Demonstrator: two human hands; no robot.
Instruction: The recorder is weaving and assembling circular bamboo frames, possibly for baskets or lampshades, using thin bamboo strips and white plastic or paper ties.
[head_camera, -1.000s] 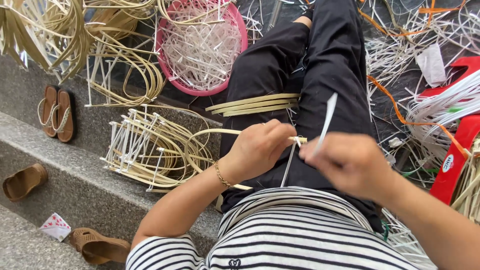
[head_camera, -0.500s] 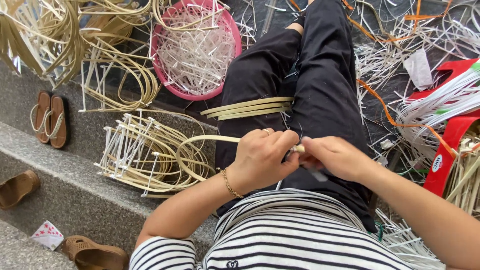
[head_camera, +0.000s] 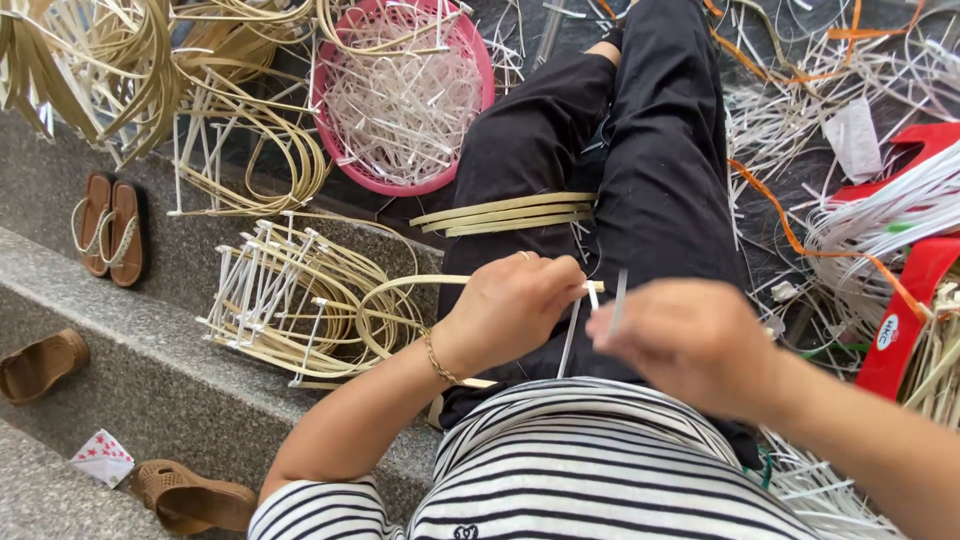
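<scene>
While the left hand (head_camera: 515, 305) clamps the bent bamboo strip (head_camera: 400, 290) at frame centre, white ties (head_camera: 572, 335) hang vertically between it and the blurred right hand (head_camera: 690, 340), which pinches one.

the round basket (head_camera: 340, 150) full of cut strips lies far, left of the person's legs (head_camera: 660, 180). a bundle of bamboo strips (head_camera: 505, 213) rests across the left thigh. near it to the left, a stack of bent hoops (head_camera: 290, 300) sits on the step (head_camera: 120, 390). sandals (head_camera: 110, 225) lie farther left.
</scene>
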